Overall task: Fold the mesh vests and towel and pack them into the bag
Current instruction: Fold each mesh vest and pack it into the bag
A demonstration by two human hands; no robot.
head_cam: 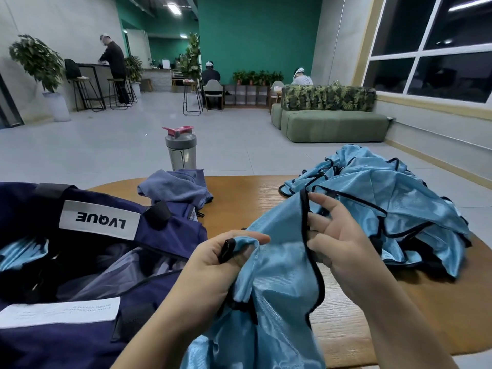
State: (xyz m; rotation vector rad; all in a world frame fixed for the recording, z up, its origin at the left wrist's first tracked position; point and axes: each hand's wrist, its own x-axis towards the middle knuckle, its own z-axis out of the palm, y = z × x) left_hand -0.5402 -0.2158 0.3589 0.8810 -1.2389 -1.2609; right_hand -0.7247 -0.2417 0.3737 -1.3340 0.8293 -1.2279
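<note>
A light blue mesh vest [277,283] with black trim hangs in front of me over the near table edge. My left hand [213,265] grips its bunched upper edge at the left. My right hand [338,235] holds the black-trimmed edge on the right, fingers curled round it. A heap of more blue vests [386,203] lies on the table at the right. The navy bag [87,251] stands open at the left, with blue fabric [21,251] showing inside. A blue-grey towel [178,187] lies crumpled behind the bag.
The wooden table [239,206] has a rounded far edge. A grey shaker bottle [181,150] with a red lid stands behind the towel. Beyond are tiled floor, a green sofa [330,123], stools and several people far off.
</note>
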